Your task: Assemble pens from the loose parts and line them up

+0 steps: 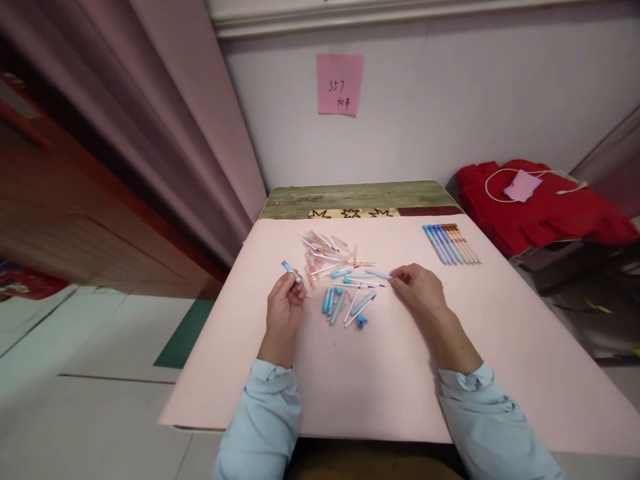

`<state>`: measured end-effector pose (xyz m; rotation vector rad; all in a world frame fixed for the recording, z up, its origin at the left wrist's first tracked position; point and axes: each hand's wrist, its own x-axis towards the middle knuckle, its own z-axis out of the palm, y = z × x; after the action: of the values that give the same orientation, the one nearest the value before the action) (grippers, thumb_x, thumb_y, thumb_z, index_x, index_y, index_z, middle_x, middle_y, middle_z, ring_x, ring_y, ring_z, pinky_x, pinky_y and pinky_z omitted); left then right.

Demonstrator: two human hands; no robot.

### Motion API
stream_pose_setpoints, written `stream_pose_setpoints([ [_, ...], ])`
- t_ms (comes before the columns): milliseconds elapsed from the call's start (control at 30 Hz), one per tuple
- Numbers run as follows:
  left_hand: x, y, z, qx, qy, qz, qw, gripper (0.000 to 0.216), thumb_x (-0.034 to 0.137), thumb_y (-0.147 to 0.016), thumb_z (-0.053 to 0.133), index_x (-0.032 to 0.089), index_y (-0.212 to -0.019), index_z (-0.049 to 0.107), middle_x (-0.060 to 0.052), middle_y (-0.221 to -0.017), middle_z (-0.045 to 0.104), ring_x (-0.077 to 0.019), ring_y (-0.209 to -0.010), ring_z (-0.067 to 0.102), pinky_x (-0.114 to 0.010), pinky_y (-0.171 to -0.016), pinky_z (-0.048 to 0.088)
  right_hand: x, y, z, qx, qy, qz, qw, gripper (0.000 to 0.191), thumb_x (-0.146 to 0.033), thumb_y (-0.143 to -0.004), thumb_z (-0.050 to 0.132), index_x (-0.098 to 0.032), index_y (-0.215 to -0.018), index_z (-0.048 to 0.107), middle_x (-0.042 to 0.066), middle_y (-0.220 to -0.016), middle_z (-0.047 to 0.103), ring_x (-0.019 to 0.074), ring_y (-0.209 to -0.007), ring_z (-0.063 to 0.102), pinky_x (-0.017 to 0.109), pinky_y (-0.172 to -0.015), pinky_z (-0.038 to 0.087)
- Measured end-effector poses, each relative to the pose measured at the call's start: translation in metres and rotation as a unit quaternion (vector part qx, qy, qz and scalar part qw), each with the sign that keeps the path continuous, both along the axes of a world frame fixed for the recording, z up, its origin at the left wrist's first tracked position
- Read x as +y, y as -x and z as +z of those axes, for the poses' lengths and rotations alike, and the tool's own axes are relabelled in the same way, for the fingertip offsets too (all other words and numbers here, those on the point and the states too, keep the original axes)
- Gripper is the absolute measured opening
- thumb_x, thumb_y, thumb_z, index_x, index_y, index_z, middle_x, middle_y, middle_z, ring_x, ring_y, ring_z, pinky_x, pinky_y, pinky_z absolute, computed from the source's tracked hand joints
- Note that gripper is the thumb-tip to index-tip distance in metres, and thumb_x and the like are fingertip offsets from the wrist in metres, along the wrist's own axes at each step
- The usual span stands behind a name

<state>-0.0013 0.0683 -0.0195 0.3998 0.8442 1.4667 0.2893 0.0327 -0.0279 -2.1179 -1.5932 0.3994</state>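
Observation:
My left hand (286, 303) is raised over the left side of the table, its fingers closed on a blue pen cap (289, 268) that points up and left. To the right, my right hand (419, 287) pinches the end of a pale lilac pen barrel (379, 273). Between the hands lies a loose heap of pen parts: white ink refills (330, 270), light blue barrels (337, 307), bright blue caps (327, 300) and clear pinkish pieces (313, 260). A small dark blue part (361, 322) sits at the heap's near edge.
A neat row of several assembled pens (450, 245), blue and brown-topped, lies at the table's back right. The table (370, 387) has a pale pink cover. Red cloth with a white cable (500, 200) is beyond its right edge; a curtain (200, 120) hangs at left.

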Motion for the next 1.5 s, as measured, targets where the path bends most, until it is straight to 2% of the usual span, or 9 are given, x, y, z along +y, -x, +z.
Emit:
stream_pose_setpoints([
  [167, 0.005, 0.004, -0.004, -0.055, 0.015, -0.024, 0.998, 0.014, 0.014, -0.072, 0.073, 0.012, -0.081, 0.062, 0.0, -0.071, 0.06, -0.0045, -0.055, 0.05, -0.015, -0.046, 0.038, 0.0, 0.002, -0.001, 0.035, -0.068, 0.009, 0.997, 0.018, -0.036, -0.08, 0.065, -0.028, -0.092, 0.076, 0.002, -0.09, 0.071, 0.0191, -0.08, 0.062, 0.03, -0.071, 0.043],
  [333, 0.004, 0.001, -0.009, -0.049, 0.02, -0.031, 0.998, 0.014, 0.013, -0.073, 0.073, 0.012, -0.081, 0.062, 0.0, -0.073, 0.06, -0.0057, -0.056, 0.051, -0.016, -0.045, 0.038, -0.003, 0.021, -0.002, 0.106, -0.089, 0.24, 0.961, 0.014, -0.036, -0.079, 0.073, -0.028, -0.09, 0.077, 0.001, -0.089, 0.071, 0.015, -0.074, 0.062, 0.026, -0.068, 0.043],
  [467, 0.004, 0.001, -0.012, -0.043, 0.013, -0.041, 0.998, 0.013, 0.013, -0.073, 0.073, 0.012, -0.081, 0.063, 0.0, -0.073, 0.06, -0.0059, -0.057, 0.052, -0.017, -0.046, 0.038, -0.007, 0.036, -0.005, 0.033, -0.07, 0.306, 0.949, 0.017, -0.027, -0.077, 0.076, -0.03, -0.094, 0.077, -0.001, -0.081, 0.069, 0.0124, -0.07, 0.06, 0.024, -0.064, 0.039],
  [633, 0.003, -0.002, -0.011, -0.054, 0.008, -0.051, 0.997, 0.013, 0.012, -0.073, 0.073, 0.012, -0.08, 0.063, 0.0, -0.072, 0.059, -0.0053, -0.056, 0.051, -0.017, -0.046, 0.037, -0.015, 0.037, -0.008, 0.042, -0.084, 0.292, 0.952, 0.008, -0.032, -0.078, 0.076, -0.026, -0.083, 0.076, -0.002, -0.074, 0.067, 0.0114, -0.064, 0.058, 0.022, -0.062, 0.038],
  [733, 0.0, -0.004, -0.011, -0.058, 0.017, -0.064, 0.996, 0.013, 0.012, -0.074, 0.073, 0.013, -0.079, 0.062, 0.0, -0.072, 0.059, -0.0059, -0.056, 0.052, -0.017, -0.046, 0.038, -0.021, 0.034, -0.009, 0.068, -0.1, 0.271, 0.955, 0.02, -0.041, -0.081, 0.072, -0.023, -0.072, 0.073, -0.001, -0.07, 0.066, 0.0117, -0.062, 0.057, 0.023, -0.06, 0.038],
  [967, 0.0, -0.006, -0.011, -0.065, 0.013, -0.085, 0.994, 0.011, 0.013, -0.076, 0.073, 0.012, -0.08, 0.062, 0.0, -0.071, 0.058, -0.005, -0.056, 0.051, -0.015, -0.045, 0.037, -0.021, 0.03, -0.019, 0.096, -0.137, 0.072, 0.983, 0.019, -0.04, -0.081, 0.065, -0.024, -0.079, 0.074, -0.001, -0.066, 0.064, 0.0139, -0.059, 0.055, 0.025, -0.058, 0.039],
  [1133, 0.001, -0.005, -0.01, -0.098, 0.024, -0.086, 0.991, 0.008, 0.01, -0.08, 0.068, 0.012, -0.079, 0.06, 0.0, -0.07, 0.056, -0.0044, -0.055, 0.049, -0.013, -0.043, 0.036, -0.018, 0.034, -0.014, 0.09, -0.137, 0.05, 0.985, 0.014, -0.034, -0.078, 0.064, -0.026, -0.08, 0.075, -0.001, -0.076, 0.068, 0.0139, -0.065, 0.057, 0.026, -0.061, 0.04],
  [1333, -0.001, -0.005, -0.008, -0.157, 0.032, -0.099, 0.982, 0.008, 0.009, -0.085, 0.063, 0.013, -0.082, 0.058, 0.001, -0.071, 0.053, -0.0029, -0.054, 0.046, -0.012, -0.043, 0.036, -0.021, 0.033, 0.004, 0.027, -0.073, 0.047, 0.996, 0.013, -0.033, -0.079, 0.063, -0.027, -0.077, 0.075, -0.001, -0.075, 0.069, 0.0155, -0.065, 0.059, 0.026, -0.058, 0.037],
  [1500, -0.002, -0.005, -0.006, -0.184, 0.037, -0.113, 0.976, 0.004, 0.01, -0.089, 0.06, 0.012, -0.086, 0.059, 0.0, -0.076, 0.054, -0.0019, -0.055, 0.046, -0.01, -0.045, 0.037, -0.034, 0.034, -0.001, 0.007, -0.046, 0.027, 0.999, 0.014, -0.037, -0.081, 0.063, -0.027, -0.082, 0.074, 0.0, -0.078, 0.07, 0.0171, -0.068, 0.06, 0.028, -0.059, 0.038],
])
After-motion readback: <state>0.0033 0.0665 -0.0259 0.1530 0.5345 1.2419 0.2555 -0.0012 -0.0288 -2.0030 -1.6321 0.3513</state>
